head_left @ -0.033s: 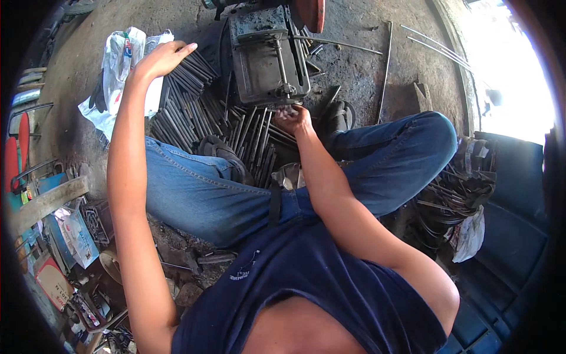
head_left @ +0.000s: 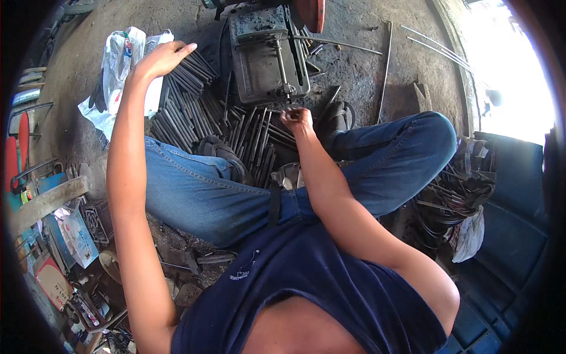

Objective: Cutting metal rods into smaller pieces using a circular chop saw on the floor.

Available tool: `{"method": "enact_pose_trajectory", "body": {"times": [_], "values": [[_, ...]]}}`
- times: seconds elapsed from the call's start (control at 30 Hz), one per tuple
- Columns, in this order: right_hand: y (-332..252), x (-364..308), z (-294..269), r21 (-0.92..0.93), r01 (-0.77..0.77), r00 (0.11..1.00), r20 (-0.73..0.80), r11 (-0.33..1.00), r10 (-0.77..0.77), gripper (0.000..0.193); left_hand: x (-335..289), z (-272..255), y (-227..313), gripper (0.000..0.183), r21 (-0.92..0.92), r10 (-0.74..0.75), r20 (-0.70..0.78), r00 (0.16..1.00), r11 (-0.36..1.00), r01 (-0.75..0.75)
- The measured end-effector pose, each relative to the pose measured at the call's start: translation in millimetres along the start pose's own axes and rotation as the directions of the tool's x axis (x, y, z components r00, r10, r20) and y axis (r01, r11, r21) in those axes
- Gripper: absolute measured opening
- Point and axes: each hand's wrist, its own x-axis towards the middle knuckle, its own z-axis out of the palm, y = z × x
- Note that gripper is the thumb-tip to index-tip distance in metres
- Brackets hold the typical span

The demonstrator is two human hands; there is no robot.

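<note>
In front of me on the ground stands a cut-off saw, its dark metal base [head_left: 253, 76] carrying a vise with a long screw [head_left: 281, 65]. My right hand [head_left: 298, 120] is at the vise's near end, fingers curled closed around its crank handle, which they mostly hide. My left hand [head_left: 162, 61] reaches out at the far left, fingers stretched, over the edge of a white plastic sack [head_left: 121, 56] and beside cut metal rods [head_left: 191, 74]. Nothing shows in its grasp; its palm is hidden. More short rods [head_left: 177, 118] lie in piles between my feet and the saw.
The saw's red guard [head_left: 311, 15] rises at the top. One long rod [head_left: 385, 74] lies on the floor to the right, near a metal angle piece [head_left: 422, 96]. Cartons [head_left: 76, 236] and tools crowd the left; bundled wire [head_left: 451, 200] lies by a blue panel [head_left: 507, 212] at right.
My right hand has turned and shifted slightly at the vise handle, its fingers now curled closer together. The left hand and the saw stay as they were.
</note>
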Motion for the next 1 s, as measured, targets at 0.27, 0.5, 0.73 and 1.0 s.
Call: {"method": "enact_pose_trajectory", "body": {"times": [0.27, 0.5, 0.73, 1.0], "values": [[4, -4, -1, 0.027, -0.126, 0.989, 0.085, 0.992, 0.123, 0.032, -2, -7, 4, 0.07, -0.027, -0.032, 0.023, 0.999, 0.999, 0.033], [-6, -8, -2, 0.093, 0.064, 0.997, -0.058, 0.994, -0.059, 0.039, 0, -6, 2, 0.071, -0.023, -0.052, 0.008, 0.999, 0.998, 0.052], [9, -9, 7, -0.028, -0.033, 0.994, 0.102, 0.999, 0.035, 0.033, 0, -6, 1, 0.071, -0.01, -0.011, -0.016, 1.0, 1.0, 0.01], [-2, -11, 6, -0.202, -0.305, 0.949, 0.015, 0.931, 0.315, 0.056, -4, -9, 7, 0.071, -0.028, -0.046, -0.007, 0.999, 0.999, 0.046]]}}
